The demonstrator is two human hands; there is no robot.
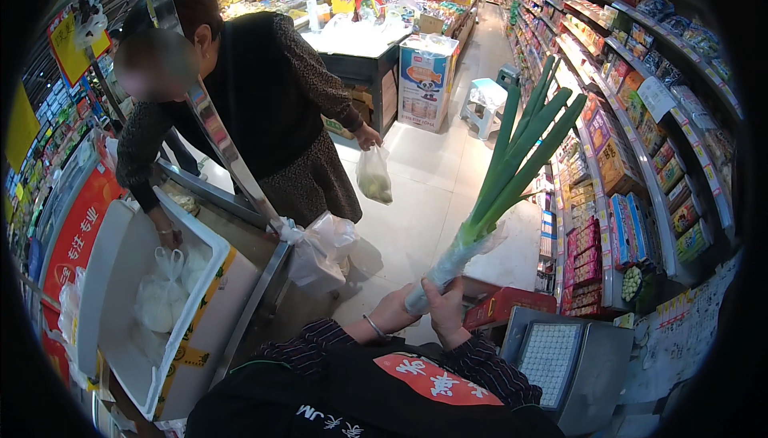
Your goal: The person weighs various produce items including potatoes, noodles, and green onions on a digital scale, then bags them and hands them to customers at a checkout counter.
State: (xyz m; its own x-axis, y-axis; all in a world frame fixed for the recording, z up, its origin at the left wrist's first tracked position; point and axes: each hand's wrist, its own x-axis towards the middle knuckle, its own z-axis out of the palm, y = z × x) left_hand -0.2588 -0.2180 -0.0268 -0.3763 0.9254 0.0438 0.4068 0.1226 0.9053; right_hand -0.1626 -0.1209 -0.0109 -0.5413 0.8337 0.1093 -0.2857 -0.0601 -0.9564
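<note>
A bundle of large green onions rises slantwise in front of me, its long green leaves towards the shelves on the right. Clear plastic wrap covers its pale lower end. My left hand, with a bangle at the wrist, closes around the bottom of the bundle. Just above and to the right, my right hand grips the wrapped stalks, thumb on the plastic. Below the leaves lies a white flat surface. Near my right forearm stands a grey machine with a keypad.
At left, another person reaches into a white foam box with bagged white items and holds a bag of green produce. A metal post and hanging plastic bags stand between us. Packed shelves line the right.
</note>
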